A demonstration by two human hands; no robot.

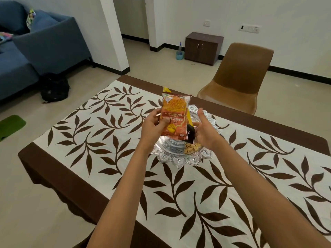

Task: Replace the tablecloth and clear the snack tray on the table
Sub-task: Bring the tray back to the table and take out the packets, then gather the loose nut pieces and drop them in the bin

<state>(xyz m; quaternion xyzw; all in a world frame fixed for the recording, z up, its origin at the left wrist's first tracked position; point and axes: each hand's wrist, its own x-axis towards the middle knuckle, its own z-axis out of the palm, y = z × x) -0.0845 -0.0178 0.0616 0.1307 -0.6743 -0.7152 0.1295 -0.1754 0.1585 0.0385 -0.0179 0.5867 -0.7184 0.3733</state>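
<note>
A white tablecloth (100, 133) with brown leaves and a brown border covers the table. A clear glass snack tray (179, 161) stands on it in the middle, holding a small heap of loose snacks (192, 147). My left hand (154, 126) grips an orange snack packet (174, 116) upright above the tray, thumb across its front. Behind it stick out a yellow packet (189, 117) and a black packet (190, 134). My right hand (206, 129) is just right of the packets, fingers relaxed, fingertips touching the black packet's edge.
A brown chair (238, 77) stands at the table's far right side. A blue sofa (35, 43) and a black bag (53, 88) are at the left, a green mat (10, 126) on the floor. A small cabinet (203, 47) and spray bottle (180, 51) stand by the wall.
</note>
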